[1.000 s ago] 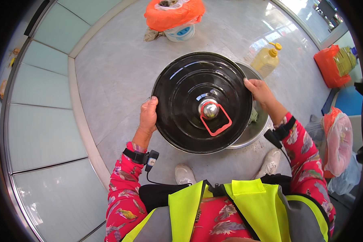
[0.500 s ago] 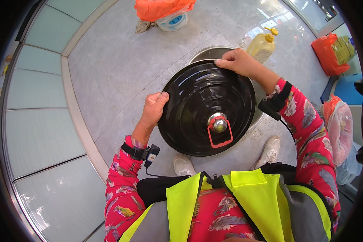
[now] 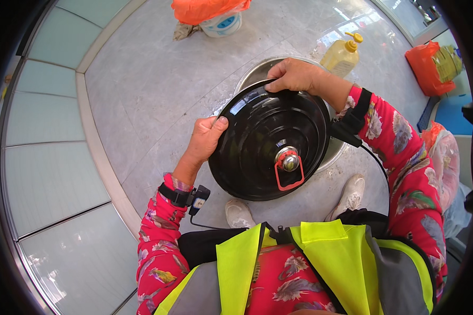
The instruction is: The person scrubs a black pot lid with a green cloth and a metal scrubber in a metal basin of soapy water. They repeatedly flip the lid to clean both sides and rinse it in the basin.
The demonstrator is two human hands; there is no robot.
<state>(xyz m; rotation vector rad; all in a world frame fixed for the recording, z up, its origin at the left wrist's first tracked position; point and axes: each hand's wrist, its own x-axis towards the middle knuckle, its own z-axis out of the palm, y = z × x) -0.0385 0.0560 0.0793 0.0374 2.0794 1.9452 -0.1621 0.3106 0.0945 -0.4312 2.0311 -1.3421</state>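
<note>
A round black lid [image 3: 263, 139] is held up in front of me, its glossy ringed face toward me. It has a shiny metal knob [image 3: 289, 160] with a red loop handle [image 3: 290, 185] hanging from it. My left hand [image 3: 205, 140] grips the lid's left rim, thumb on the face. At the top rim my right hand [image 3: 295, 76] pinches the edge, thumb in front. Behind the lid, a wide metal basin [image 3: 256, 72] stands on the floor, mostly covered from sight. A yellowish pump bottle [image 3: 342, 55] stands just beyond my right hand.
A white bucket [image 3: 222, 25] lined with an orange bag is at the far side. To the right are an orange bag [image 3: 427, 68] and a pinkish plastic bag [image 3: 442, 168]. Pale cabinet doors [image 3: 50, 123] run along the left. My shoes [image 3: 239, 214] are below the lid.
The lid has turned and tilted slightly, its knob shifting a little right. My right hand has slid left along the top rim, and my left hand has shifted slightly right.
</note>
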